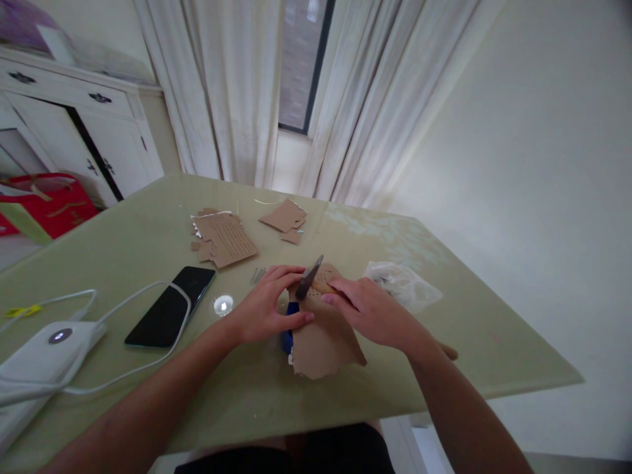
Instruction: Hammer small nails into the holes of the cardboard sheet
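The work sits near the middle of the tabletop (148, 230), where a brown cardboard piece (323, 342) lies flat between both hands, partly over a blue object (288, 336) at its left edge. The left hand (269, 309) is curled narrow, thumb and fingers pinning that edge of the cardboard down. The right hand (368, 309) is closed around a dark-tipped tool (309, 276), whose tip angles up above the top of the piece. Small dots show on the upper part of the cardboard near the tool; whether they go through cannot be told. The lower part looks plain, so this piece seems only partly worked. Farther back lie 1 dotted sheet (224, 238) with torn scraps around it and 2 smaller offcuts (285, 215), which suggests that some cutting or separating is already done. Thin metal pins (257, 275) lie just beyond the left hand, and a clear plastic bag (402, 283) lies beside the right.
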Action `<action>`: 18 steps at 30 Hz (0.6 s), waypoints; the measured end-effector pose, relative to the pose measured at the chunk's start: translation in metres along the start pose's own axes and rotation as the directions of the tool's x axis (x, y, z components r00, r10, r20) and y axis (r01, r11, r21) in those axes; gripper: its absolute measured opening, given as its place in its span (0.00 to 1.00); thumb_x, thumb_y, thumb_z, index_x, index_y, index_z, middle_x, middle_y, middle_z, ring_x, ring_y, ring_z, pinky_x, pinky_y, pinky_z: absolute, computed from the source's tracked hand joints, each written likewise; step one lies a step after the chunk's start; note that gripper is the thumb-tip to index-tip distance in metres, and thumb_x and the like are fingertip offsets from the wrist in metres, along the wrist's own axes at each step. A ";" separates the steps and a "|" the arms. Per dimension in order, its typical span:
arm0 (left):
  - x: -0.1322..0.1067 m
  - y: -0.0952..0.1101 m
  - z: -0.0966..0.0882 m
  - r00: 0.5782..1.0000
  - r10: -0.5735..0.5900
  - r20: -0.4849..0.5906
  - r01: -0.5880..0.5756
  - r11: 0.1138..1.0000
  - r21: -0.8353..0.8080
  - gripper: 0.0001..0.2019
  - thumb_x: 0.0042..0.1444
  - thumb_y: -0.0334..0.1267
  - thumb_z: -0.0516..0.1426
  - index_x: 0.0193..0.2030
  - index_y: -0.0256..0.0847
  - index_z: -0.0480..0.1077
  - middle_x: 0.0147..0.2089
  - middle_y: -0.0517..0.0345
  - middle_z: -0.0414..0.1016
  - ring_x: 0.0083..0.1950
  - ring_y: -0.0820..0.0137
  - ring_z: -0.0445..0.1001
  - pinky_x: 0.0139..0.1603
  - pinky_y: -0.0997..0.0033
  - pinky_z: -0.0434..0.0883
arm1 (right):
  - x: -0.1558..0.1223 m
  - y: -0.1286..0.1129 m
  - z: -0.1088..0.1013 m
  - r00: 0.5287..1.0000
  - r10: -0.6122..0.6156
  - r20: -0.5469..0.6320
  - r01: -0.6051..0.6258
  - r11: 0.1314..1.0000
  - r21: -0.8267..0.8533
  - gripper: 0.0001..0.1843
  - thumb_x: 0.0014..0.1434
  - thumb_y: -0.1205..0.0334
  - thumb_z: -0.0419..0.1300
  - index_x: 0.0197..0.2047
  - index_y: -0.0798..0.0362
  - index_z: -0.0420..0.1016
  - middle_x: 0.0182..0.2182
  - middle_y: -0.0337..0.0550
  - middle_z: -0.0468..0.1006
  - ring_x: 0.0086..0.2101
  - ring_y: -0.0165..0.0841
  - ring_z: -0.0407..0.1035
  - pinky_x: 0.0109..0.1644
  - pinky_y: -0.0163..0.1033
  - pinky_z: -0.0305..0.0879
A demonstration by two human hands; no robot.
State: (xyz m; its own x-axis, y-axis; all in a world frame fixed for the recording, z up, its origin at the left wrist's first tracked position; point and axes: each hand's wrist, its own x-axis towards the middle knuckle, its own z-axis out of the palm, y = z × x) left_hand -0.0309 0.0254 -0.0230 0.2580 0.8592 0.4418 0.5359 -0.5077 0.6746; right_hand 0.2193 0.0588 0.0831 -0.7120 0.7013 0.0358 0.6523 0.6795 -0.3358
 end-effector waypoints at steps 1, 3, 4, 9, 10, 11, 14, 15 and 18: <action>0.000 0.000 0.000 1.000 -0.001 0.001 0.001 1.000 -0.010 0.32 0.59 0.57 0.71 0.65 0.45 0.76 0.71 0.43 0.74 0.73 0.48 0.70 0.75 0.42 0.67 | 0.002 0.006 0.000 1.000 -0.004 -0.023 0.005 0.998 0.063 0.15 0.78 0.56 0.58 0.38 0.53 0.74 0.30 0.41 0.77 0.30 0.33 0.69 0.36 0.40 0.53; 0.001 -0.003 -0.003 1.000 0.001 -0.019 -0.002 0.999 -0.044 0.35 0.60 0.59 0.70 0.69 0.47 0.73 0.73 0.43 0.73 0.75 0.48 0.69 0.77 0.42 0.66 | 0.007 0.021 0.003 0.994 0.052 -0.096 -0.022 0.959 0.284 0.18 0.77 0.53 0.59 0.34 0.52 0.71 0.26 0.37 0.72 0.26 0.30 0.65 0.32 0.38 0.54; 0.002 -0.007 -0.006 0.998 -0.013 -0.053 0.010 0.998 -0.059 0.34 0.62 0.59 0.68 0.71 0.47 0.72 0.74 0.43 0.72 0.75 0.48 0.69 0.76 0.43 0.66 | 0.010 0.029 0.005 0.987 0.111 -0.120 -0.048 0.897 0.439 0.19 0.76 0.50 0.59 0.34 0.51 0.71 0.24 0.34 0.68 0.23 0.28 0.62 0.29 0.36 0.53; 0.008 -0.038 -0.029 0.872 -0.397 -0.287 0.438 0.894 0.093 0.24 0.71 0.51 0.53 0.62 0.38 0.77 0.53 0.43 0.85 0.50 0.53 0.83 0.55 0.49 0.80 | 0.025 0.070 0.027 0.954 0.291 -0.068 0.007 0.205 0.979 0.24 0.65 0.39 0.70 0.45 0.52 0.76 0.20 0.25 0.60 0.14 0.21 0.45 0.15 0.29 0.42; 0.008 -0.045 -0.033 0.848 -0.445 -0.289 0.507 0.839 0.198 0.23 0.70 0.48 0.52 0.61 0.36 0.77 0.49 0.43 0.85 0.47 0.52 0.83 0.54 0.48 0.79 | 0.027 0.076 0.032 0.953 0.296 -0.059 0.036 0.082 0.996 0.24 0.62 0.41 0.73 0.45 0.53 0.76 0.20 0.24 0.59 0.14 0.20 0.44 0.14 0.28 0.41; 0.007 -0.051 -0.037 0.840 -0.470 -0.270 0.538 0.783 0.311 0.22 0.69 0.46 0.52 0.59 0.36 0.78 0.48 0.42 0.85 0.49 0.50 0.82 0.56 0.47 0.77 | 0.028 0.082 0.038 0.953 0.299 -0.047 0.059 -0.029 0.998 0.24 0.61 0.43 0.75 0.45 0.54 0.76 0.20 0.23 0.59 0.14 0.19 0.42 0.13 0.26 0.41; 0.002 -0.062 -0.043 0.812 -0.550 -0.196 0.562 0.647 0.515 0.20 0.69 0.45 0.51 0.55 0.36 0.78 0.49 0.40 0.84 0.54 0.46 0.81 0.58 0.46 0.75 | 0.030 0.093 0.053 0.951 0.310 0.015 0.076 -0.281 0.957 0.19 0.62 0.50 0.76 0.44 0.53 0.75 0.19 0.22 0.59 0.13 0.18 0.43 0.13 0.23 0.44; 0.001 -0.064 -0.043 0.798 -0.575 -0.179 0.569 0.624 0.536 0.20 0.69 0.46 0.51 0.55 0.37 0.78 0.49 0.40 0.84 0.54 0.46 0.81 0.57 0.47 0.75 | 0.031 0.096 0.057 0.948 0.315 0.039 0.073 -0.334 0.940 0.17 0.64 0.52 0.75 0.44 0.53 0.75 0.19 0.22 0.59 0.13 0.18 0.44 0.13 0.22 0.45; -0.001 -0.064 -0.043 0.772 -0.615 -0.160 0.588 0.596 0.548 0.18 0.69 0.47 0.52 0.52 0.38 0.77 0.50 0.40 0.83 0.53 0.45 0.81 0.54 0.49 0.75 | 0.031 0.102 0.063 0.937 0.333 0.104 0.047 -0.415 0.909 0.13 0.68 0.55 0.71 0.43 0.54 0.75 0.18 0.23 0.61 0.13 0.19 0.48 0.13 0.22 0.48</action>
State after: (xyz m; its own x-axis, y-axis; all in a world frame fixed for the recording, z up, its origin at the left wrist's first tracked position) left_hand -0.0997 0.0550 -0.0416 -0.2590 0.9656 0.0210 0.9110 0.2370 0.3376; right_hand 0.2470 0.1360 -0.0096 -0.4771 0.8611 -0.1758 -0.5399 -0.4450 -0.7145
